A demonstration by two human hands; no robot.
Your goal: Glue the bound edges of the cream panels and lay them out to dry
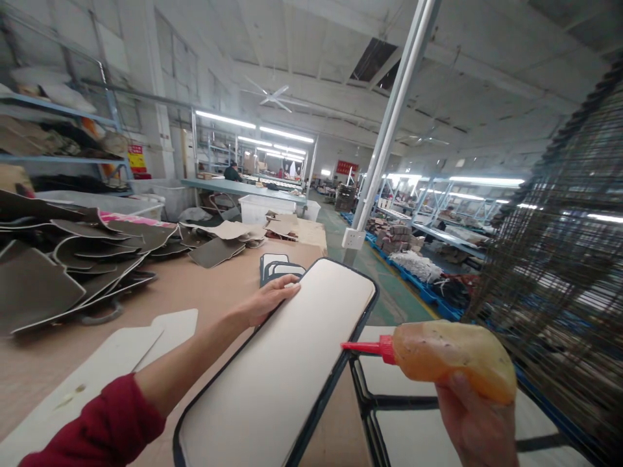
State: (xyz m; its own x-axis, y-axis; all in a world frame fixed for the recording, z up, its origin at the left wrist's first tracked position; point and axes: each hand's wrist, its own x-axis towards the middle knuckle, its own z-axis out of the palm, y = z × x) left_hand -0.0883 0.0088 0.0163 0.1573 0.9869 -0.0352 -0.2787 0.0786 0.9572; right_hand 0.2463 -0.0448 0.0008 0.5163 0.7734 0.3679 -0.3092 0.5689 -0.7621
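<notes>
A long white panel (287, 350) with rounded corners and a dark edge band is held tilted in front of me. My left hand (275, 295) grips its left edge, thumb on the white face and the other fingers hidden behind. In my right hand (474, 418) is a glue bottle (452, 357) of amber liquid, lying sideways. Its red nozzle (363, 348) points left, with the tip at the panel's right edge. Whether the tip touches the band I cannot tell.
Dark grey cut sheets (78, 259) are heaped on the brown table (219, 285) at left. White pieces (131, 350) lie nearer. More dark-edged panels (409, 428) lie at lower right, beside a wire rack (564, 214). A post (389, 123) with a socket box stands ahead.
</notes>
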